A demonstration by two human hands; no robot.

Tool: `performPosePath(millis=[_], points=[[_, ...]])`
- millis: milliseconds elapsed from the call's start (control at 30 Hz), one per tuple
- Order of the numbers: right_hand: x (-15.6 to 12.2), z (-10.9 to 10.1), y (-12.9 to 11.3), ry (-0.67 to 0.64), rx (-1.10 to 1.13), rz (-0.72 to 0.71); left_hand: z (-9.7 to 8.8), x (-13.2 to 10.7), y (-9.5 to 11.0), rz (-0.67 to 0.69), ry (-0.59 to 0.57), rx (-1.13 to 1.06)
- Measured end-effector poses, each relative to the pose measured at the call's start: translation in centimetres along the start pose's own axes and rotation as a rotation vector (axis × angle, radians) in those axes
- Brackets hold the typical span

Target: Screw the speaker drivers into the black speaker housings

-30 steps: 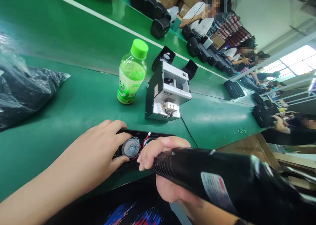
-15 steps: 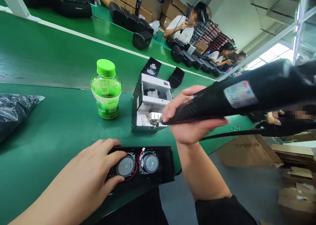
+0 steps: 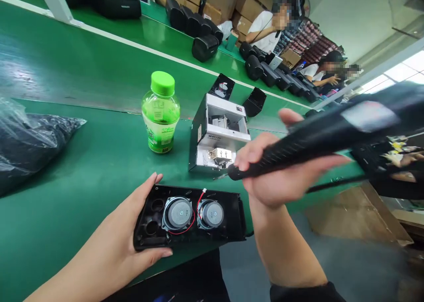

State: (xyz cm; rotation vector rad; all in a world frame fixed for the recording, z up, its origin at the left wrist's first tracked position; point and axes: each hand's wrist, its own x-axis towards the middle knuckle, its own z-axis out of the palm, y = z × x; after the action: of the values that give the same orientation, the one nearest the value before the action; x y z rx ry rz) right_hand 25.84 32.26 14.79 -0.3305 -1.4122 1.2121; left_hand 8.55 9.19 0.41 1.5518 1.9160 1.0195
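Note:
My left hand [image 3: 122,238] grips the left end of a black speaker panel [image 3: 190,218], thumb below and fingers along its far edge. The panel lies at the near edge of the green bench and carries two round speaker drivers joined by red wire. My right hand [image 3: 281,178] is closed round a black electric screwdriver [image 3: 318,136]. The screwdriver's tip sits just in front of the white and black screw feeder box [image 3: 218,138], a little above and behind the panel.
A green-capped bottle [image 3: 161,112] stands left of the feeder. A black plastic bag [image 3: 29,138] lies at far left. Small black parts [image 3: 254,101] sit behind the feeder. Black speakers [image 3: 205,46] line the far belt, where other people sit at work. A brown cardboard sheet [image 3: 351,209] lies to the right.
My right hand lifted the screwdriver from the panel up to the feeder and now draws its tip slightly back. My left hand shifted from lying on top of the panel to gripping its left end.

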Motion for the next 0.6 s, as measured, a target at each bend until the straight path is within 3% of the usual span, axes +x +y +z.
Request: performPosePath(millis=[100,233,467,600], points=[[-0.5,0.2,-3.8,-0.012,-0.018,0.112,-0.1,0.3,0.6,-0.037,-0.010,-0.040],[-1.3,1.3,-6.3,-0.235,0.106,0.268,0.0,0.3,0.6,-0.018,-0.004,-0.033],[-2.6,6.2,-1.3,-0.348,0.162,0.480,0.2,0.3,0.1,0.053,0.012,-0.006],[-3.1,6.9,0.6,-0.309,0.167,0.435,0.3,0.4,-0.3,0.125,0.024,0.003]])
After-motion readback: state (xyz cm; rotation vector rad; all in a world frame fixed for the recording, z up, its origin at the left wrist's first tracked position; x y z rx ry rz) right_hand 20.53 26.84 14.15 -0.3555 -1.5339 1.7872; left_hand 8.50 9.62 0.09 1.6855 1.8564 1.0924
